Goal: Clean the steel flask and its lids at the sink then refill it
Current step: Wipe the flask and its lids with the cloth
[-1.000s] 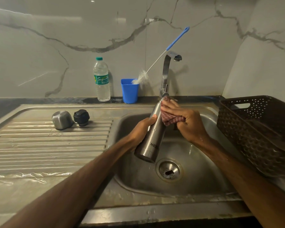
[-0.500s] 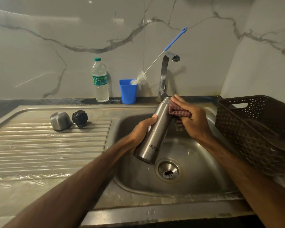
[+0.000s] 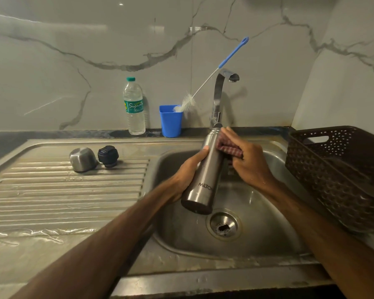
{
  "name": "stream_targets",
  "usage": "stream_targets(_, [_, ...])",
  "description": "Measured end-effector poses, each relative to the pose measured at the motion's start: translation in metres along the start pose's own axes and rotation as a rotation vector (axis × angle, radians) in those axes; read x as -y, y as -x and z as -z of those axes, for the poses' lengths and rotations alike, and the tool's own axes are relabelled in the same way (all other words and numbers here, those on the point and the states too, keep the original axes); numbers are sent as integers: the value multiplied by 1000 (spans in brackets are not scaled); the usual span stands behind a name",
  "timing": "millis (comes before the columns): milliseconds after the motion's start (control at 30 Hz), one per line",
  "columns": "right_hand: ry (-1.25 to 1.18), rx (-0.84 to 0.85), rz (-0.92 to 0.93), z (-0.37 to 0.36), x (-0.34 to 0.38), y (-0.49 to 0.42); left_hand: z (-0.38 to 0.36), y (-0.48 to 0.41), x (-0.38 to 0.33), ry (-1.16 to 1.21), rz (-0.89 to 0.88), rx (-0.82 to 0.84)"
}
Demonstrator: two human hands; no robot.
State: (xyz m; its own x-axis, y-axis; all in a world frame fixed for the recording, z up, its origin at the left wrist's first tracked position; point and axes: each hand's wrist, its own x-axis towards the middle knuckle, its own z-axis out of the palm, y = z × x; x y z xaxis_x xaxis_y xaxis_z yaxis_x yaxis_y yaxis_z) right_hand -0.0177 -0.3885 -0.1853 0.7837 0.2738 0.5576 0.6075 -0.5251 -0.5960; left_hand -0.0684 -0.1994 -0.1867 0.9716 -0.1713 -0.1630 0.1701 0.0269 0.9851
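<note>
The steel flask (image 3: 205, 175) hangs tilted over the sink basin (image 3: 257, 212), its open mouth up near the tap (image 3: 219, 98). My left hand (image 3: 188, 171) grips its lower body from the left. My right hand (image 3: 246, 158) holds a red checked cloth (image 3: 227, 147) pressed against the flask's upper right side. Two lids lie on the draining board (image 3: 63, 195): a steel cup lid (image 3: 81, 159) and a black stopper (image 3: 108, 156), side by side at the back.
A water bottle (image 3: 134, 106) and a blue cup (image 3: 170, 120) with a bottle brush (image 3: 212, 74) stand on the ledge behind the sink. A dark perforated basket (image 3: 337, 169) sits at the right. The drain (image 3: 224, 226) is below the flask.
My right hand and the cloth have shifted from over the flask's mouth to its upper right side. The flask has risen a little and tilted.
</note>
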Motion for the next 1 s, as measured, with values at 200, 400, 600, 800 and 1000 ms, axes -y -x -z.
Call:
stream_targets(200, [-18, 22, -17, 8, 6, 6, -2, -1, 3, 16, -12, -31])
stream_targets(400, [-111, 23, 90, 5, 35, 10, 15, 7, -10, 306, -10, -147])
stream_targets(600, [-137, 19, -6, 5, 38, 27, 18, 4, -8, 390, -10, -258])
stream_targets(800, [-295, 108, -179, -5, 43, 33, 15, 5, -8, 386, 6, -314])
stream_targets(1000, [-85, 202, 72, -6, 66, 44, 21, 2, -9, 451, 4, -400])
